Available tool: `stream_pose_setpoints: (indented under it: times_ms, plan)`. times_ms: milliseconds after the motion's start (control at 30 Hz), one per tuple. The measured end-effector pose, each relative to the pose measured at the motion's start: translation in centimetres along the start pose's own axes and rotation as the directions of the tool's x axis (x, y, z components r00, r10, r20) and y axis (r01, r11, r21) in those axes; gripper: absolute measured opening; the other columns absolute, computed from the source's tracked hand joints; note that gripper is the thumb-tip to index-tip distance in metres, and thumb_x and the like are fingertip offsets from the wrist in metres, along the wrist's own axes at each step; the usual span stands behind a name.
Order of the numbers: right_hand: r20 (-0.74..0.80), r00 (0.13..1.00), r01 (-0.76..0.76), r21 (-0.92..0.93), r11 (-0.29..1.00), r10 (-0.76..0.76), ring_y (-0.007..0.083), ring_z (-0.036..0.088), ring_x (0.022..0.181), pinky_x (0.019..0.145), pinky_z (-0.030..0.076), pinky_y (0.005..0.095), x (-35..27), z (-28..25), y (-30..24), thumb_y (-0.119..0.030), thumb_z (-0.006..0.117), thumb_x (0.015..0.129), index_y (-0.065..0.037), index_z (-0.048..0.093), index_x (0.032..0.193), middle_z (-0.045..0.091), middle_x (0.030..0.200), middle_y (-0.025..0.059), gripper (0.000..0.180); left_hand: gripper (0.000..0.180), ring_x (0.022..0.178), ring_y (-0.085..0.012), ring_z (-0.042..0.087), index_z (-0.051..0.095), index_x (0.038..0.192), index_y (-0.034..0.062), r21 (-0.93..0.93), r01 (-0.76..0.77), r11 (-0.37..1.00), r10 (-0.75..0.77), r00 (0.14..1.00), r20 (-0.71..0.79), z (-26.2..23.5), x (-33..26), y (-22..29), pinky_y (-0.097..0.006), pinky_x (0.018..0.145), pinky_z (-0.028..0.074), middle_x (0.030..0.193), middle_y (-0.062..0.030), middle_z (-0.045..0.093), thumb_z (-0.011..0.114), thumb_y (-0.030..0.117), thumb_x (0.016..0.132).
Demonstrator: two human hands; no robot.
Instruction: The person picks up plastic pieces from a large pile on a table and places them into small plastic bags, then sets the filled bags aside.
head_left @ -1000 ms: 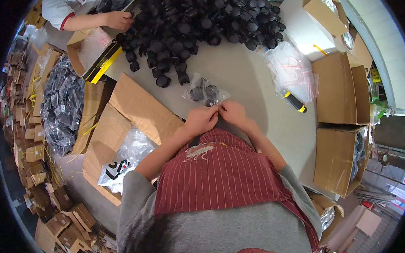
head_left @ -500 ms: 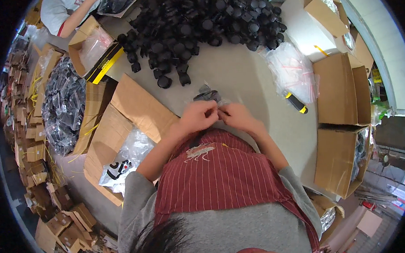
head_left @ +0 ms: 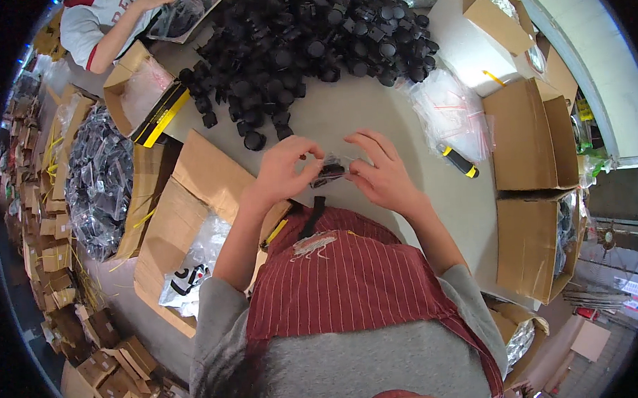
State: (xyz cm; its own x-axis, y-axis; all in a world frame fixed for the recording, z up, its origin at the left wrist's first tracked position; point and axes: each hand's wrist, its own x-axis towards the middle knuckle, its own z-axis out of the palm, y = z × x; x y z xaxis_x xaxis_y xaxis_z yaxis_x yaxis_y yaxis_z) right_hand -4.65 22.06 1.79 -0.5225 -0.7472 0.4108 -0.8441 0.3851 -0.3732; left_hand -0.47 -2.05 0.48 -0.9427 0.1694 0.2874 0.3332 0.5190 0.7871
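**Bagging black parts at the table**

The left hand (head_left: 283,168) and the right hand (head_left: 383,173) are pinching a small clear bag (head_left: 330,171) between them, fingers closed on its two ends, just above the near edge of the table (head_left: 372,115). Something dark is showing inside the bag, likely one or two black parts; the count is too small to tell.

Judging by the scene, the work is looking far from over: a big pile of black parts (head_left: 312,36) is lying loose at the far side of the table, while a heap of clear bags (head_left: 447,111) is waiting on the right, next to a yellow-and-black tool (head_left: 458,161).

An open carton (head_left: 211,179) on the near left is holding bagged items. A carton (head_left: 538,243) on the right is showing dark contents, unclear what. Further left, a bin (head_left: 101,183) is holding shiny dark bagged pieces. At the far left, another person (head_left: 105,23) is handling a bag.
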Motion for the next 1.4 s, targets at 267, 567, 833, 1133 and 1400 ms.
stream_pose_setpoints:
  times_ms: [267,567,833,1133,1400]
  plan:
    - [-0.149,0.989,0.003,0.135,0.991,0.017,0.0366,0.046,0.129,0.102,0.043,0.0463,1.4,0.9,-0.1,-0.01,0.075,0.076,-0.006,0.062,0.084,0.054,0.134,0.0134,0.016,0.022,0.089,-0.0293,0.068,0.07,0.107,0.0066,-0.152,0.226,0.962,-0.235,0.971,-0.042,3.1,-3.1,-0.7,-0.036,0.078,0.053,0.097,-0.0132,0.071,0.069,0.016,0.087]
    - [0.045,0.996,-0.085,0.169,0.982,0.079,0.027,0.062,0.09,0.081,0.05,0.0378,0.4,0.3,1.8,-0.01,0.075,0.078,-0.006,0.065,0.088,0.066,0.095,0.0059,0.015,0.025,0.079,-0.0207,0.068,0.067,0.119,0.0059,-0.282,0.257,0.924,-0.273,0.962,-0.019,2.8,-3.5,-1.6,-0.031,0.074,0.052,0.094,-0.0146,0.072,0.061,0.013,0.096]
    - [0.027,0.989,-0.146,0.179,0.973,0.143,0.0268,0.064,0.084,0.074,0.051,0.0356,0.7,-0.1,1.4,-0.006,0.074,0.079,-0.005,0.066,0.088,0.067,0.09,0.0076,0.012,0.024,0.09,-0.0111,0.064,0.067,0.118,-0.0015,-0.303,0.302,0.904,-0.293,0.953,0.076,3.9,-2.6,-1.2,-0.027,0.083,0.05,0.102,-0.0049,0.073,0.059,0.009,0.098]
    - [-0.101,0.976,-0.16,0.269,0.95,0.193,0.0255,0.063,0.078,0.067,0.052,0.0361,0.2,0.8,1.5,-0.01,0.071,0.082,-0.007,0.065,0.089,0.066,0.088,0.0058,0.009,0.014,0.079,-0.0086,0.063,0.066,0.105,-0.0026,-0.58,0.258,0.773,-0.43,0.885,-0.179,4.4,-2.3,-1.6,-0.025,0.073,0.051,0.092,-0.0044,0.07,0.066,0.003,0.091]
    - [-0.121,0.983,-0.125,0.109,0.986,0.138,0.0316,0.06,0.098,0.093,0.046,0.0418,1.8,1.5,-0.9,-0.011,0.067,0.083,-0.006,0.061,0.102,0.062,0.1,0.0106,0.02,0.015,0.082,-0.0165,0.068,0.067,0.098,0.0016,-0.023,0.039,0.999,-0.044,0.969,-0.244,4.3,-1.6,0.3,-0.029,0.074,0.053,0.092,-0.0097,0.071,0.068,-0.004,0.084]
